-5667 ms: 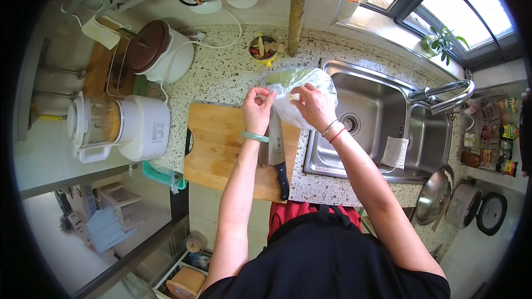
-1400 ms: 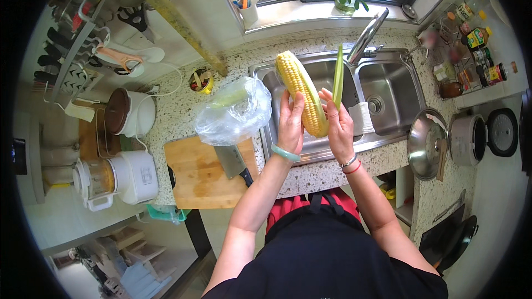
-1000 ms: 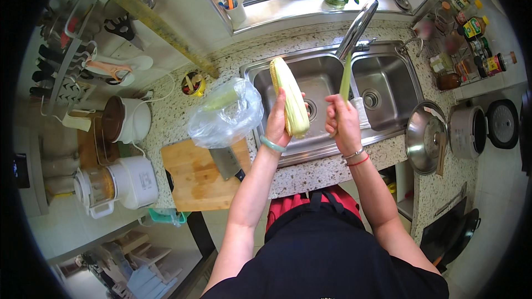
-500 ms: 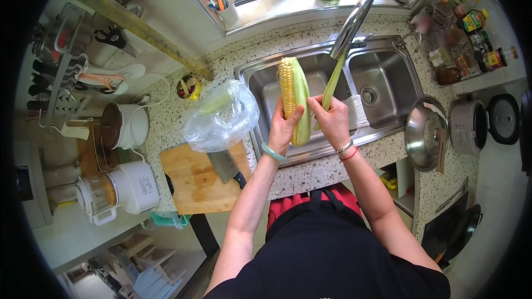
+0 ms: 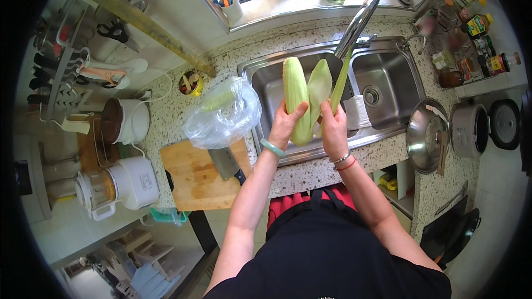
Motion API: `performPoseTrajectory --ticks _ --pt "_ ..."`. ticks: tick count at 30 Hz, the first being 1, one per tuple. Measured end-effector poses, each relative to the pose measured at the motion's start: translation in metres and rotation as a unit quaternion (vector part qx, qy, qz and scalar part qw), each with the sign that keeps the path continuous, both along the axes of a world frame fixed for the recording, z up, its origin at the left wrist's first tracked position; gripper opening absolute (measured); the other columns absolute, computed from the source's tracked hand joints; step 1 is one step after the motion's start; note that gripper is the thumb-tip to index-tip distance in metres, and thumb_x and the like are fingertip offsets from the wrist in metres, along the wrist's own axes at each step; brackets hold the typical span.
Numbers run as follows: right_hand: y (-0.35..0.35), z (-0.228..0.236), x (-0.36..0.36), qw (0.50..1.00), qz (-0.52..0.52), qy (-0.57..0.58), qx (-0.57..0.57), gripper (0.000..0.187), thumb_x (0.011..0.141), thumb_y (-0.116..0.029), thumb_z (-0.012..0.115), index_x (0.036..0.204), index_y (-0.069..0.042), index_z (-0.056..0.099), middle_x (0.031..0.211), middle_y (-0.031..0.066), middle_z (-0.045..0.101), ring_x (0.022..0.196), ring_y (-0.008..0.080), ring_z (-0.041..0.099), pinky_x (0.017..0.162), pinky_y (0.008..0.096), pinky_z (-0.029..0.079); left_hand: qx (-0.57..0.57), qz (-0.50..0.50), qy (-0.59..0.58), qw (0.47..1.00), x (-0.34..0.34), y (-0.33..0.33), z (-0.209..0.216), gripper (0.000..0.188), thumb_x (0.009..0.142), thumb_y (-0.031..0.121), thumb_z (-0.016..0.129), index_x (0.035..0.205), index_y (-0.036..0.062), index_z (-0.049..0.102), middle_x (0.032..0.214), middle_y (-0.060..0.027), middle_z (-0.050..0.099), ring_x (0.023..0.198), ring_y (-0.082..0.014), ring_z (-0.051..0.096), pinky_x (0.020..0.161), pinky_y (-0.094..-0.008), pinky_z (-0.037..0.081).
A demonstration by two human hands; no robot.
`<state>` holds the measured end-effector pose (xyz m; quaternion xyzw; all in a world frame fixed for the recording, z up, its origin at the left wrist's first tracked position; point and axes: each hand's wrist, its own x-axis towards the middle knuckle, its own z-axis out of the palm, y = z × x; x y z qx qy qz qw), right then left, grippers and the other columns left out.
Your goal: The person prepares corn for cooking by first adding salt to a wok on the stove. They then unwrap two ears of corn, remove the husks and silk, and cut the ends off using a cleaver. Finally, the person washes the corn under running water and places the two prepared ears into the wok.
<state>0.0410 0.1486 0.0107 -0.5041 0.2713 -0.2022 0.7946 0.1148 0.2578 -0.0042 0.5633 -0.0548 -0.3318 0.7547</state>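
corn (image 5: pixel 295 97) is dead ahead at 12 o'clock over the sink (image 5: pixel 260 67), left hand (image 5: pixel 285 124) wrapped round its lower part, prob to steady it, right hand (image 5: pixel 334 133) at its 4 o'clock gripping a husk strip (image 5: pixel 342 77)

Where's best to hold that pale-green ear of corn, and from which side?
I'd grip the lower half of the long, pale-green, husk-wrapped ear of corn, coming from the left, much as the left hand does. The ear's near end points toward the person, and its rounded body suits a wrapped palm. The right looks worse: a loose, pale-green husk leaf flares there.
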Motion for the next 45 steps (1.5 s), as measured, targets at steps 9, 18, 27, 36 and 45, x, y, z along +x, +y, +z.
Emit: performPoseTrajectory --ticks 9,18,27,36,45 --pt "-0.025 0.011 0.002 0.967 -0.111 -0.055 0.222 0.03 0.101 -0.028 0.04 0.105 -0.002 0.053 0.073 0.0031 0.055 0.063 0.0142 0.057 0.058 0.0284 0.05 -0.208 0.105 0.17 0.958 0.013 0.005 -0.006 0.057 0.09 0.04 0.063 0.128 0.0047 0.039 0.117 -0.0136 0.058 0.102 -0.0277 0.062 0.095 -0.0492 0.051" --pt "-0.03 0.005 -0.006 0.976 0.196 0.078 -0.059 0.038 0.087 -0.027 0.071 0.112 -0.004 0.053 0.088 0.0023 0.059 0.068 0.0078 0.054 0.057 0.0211 0.044 -0.192 0.074 0.1 0.973 0.019 0.005 0.0 0.054 0.091 0.042 0.061 0.126 0.0037 0.044 0.11 -0.0113 0.06 0.098 -0.0209 0.061 0.089 -0.038 0.052" --pt "-0.022 0.0 -0.004 0.804 0.385 0.18 -0.416 0.047 0.074 -0.037 0.075 0.101 -0.002 0.061 0.092 0.023 0.065 0.092 0.0403 0.061 0.078 0.0457 0.048 -0.126 0.062 0.039 0.989 0.013 -0.001 -0.008 0.055 0.091 0.048 0.058 0.122 0.0032 0.05 0.104 -0.0055 0.059 0.091 -0.0134 0.059 0.08 -0.0301 0.05" --pt "-0.048 0.007 -0.023 0.888 0.415 0.13 -0.147 0.015 0.089 -0.016 0.059 0.092 -0.002 0.067 0.071 -0.0001 0.06 0.068 0.0098 0.052 0.064 0.026 0.045 -0.33 -0.063 0.262 0.905 0.023 0.019 -0.027 0.077 0.09 0.066 0.043 0.136 0.0051 0.038 0.098 -0.009 0.059 0.064 -0.0173 0.057 0.056 -0.0316 0.05" --pt "-0.069 -0.046 0.003 0.963 0.167 0.18 0.111 0.029 0.093 -0.026 0.062 0.106 0.0 0.059 0.07 -0.0014 0.052 0.055 0.0083 0.052 0.05 0.0237 0.042 -0.179 -0.067 0.331 0.924 0.035 0.01 -0.098 0.069 0.091 0.059 0.048 0.131 0.0032 0.045 0.09 -0.0081 0.061 0.072 -0.0189 0.064 0.062 -0.0344 0.056"
